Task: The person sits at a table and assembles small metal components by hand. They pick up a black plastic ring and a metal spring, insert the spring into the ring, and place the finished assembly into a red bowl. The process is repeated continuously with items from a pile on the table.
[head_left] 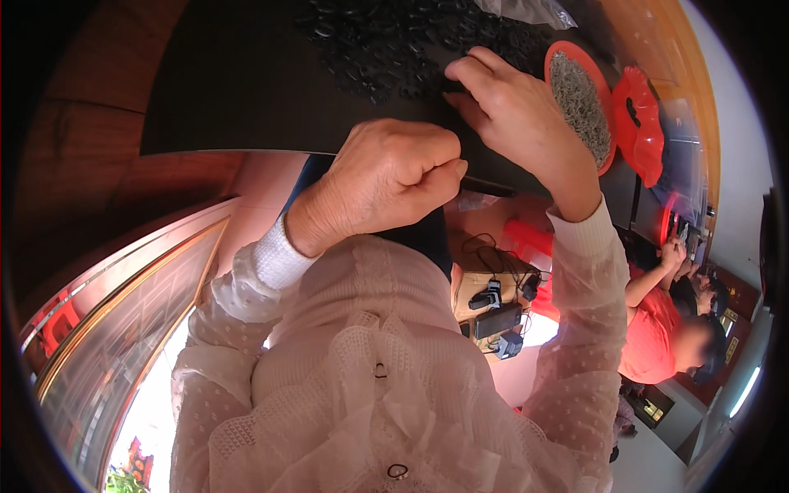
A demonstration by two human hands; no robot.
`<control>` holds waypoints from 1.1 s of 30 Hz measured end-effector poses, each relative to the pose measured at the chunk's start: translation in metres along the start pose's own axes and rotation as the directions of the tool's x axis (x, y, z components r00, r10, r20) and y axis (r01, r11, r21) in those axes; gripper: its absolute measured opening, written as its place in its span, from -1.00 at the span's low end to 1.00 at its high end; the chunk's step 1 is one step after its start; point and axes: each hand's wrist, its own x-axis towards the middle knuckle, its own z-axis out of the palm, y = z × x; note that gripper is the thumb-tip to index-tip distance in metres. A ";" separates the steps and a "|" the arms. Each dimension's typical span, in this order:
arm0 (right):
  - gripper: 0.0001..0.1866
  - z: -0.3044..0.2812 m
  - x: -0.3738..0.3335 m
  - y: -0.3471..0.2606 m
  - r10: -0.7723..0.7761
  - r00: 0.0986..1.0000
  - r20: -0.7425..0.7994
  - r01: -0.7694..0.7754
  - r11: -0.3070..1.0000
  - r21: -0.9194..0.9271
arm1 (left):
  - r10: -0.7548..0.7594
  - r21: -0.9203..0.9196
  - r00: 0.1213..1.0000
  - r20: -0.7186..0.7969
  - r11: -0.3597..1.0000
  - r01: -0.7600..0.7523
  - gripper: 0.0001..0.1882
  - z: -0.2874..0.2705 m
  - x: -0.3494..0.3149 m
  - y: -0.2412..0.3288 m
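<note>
My left hand (pixel 386 177) is closed in a fist above the near edge of a black table (pixel 230 90), its thumb pressed against the bent forefinger. Whatever it may hold is hidden inside the fingers. To its right, my right hand (pixel 514 103) reaches over the table with fingers bent and a gap between thumb and forefinger. Nothing shows in that gap. Just beyond its fingertips lies a spread pile of small, shiny black ring-like pieces (pixel 386 45). Beside the right wrist stands a red bowl (pixel 606 86) filled with small grey metal-looking parts (pixel 579 103).
A red dish with a wavy rim (pixel 649 123) holds a few black pieces. Clear plastic bags (pixel 534 11) lie at the far edge. Below the table, a cardboard box (pixel 472 283) carries chargers and cables (pixel 497 320). Another person in red (pixel 657 341) works at the right.
</note>
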 end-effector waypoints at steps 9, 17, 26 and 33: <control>-0.83 0.002 0.003 0.001 0.030 1.000 0.005 -0.030 0.999 -0.023 | -0.041 -0.011 0.999 0.001 0.999 0.041 -0.80 0.001 0.000 -0.002; -0.88 -0.013 -0.019 -0.016 0.391 0.920 0.032 -0.273 0.579 0.768 | -0.253 -0.143 0.967 0.006 0.957 0.251 -0.75 -0.006 0.004 -0.003; -0.87 0.006 -0.038 -0.040 0.382 0.924 -0.036 -0.167 0.485 0.859 | -0.399 -0.314 0.916 0.046 0.865 0.392 -0.77 -0.006 0.001 0.001; -0.84 0.007 -0.043 -0.038 0.366 0.930 -0.034 -0.171 0.511 0.842 | -0.402 -0.293 0.912 0.085 0.864 0.409 -0.84 -0.007 0.003 0.006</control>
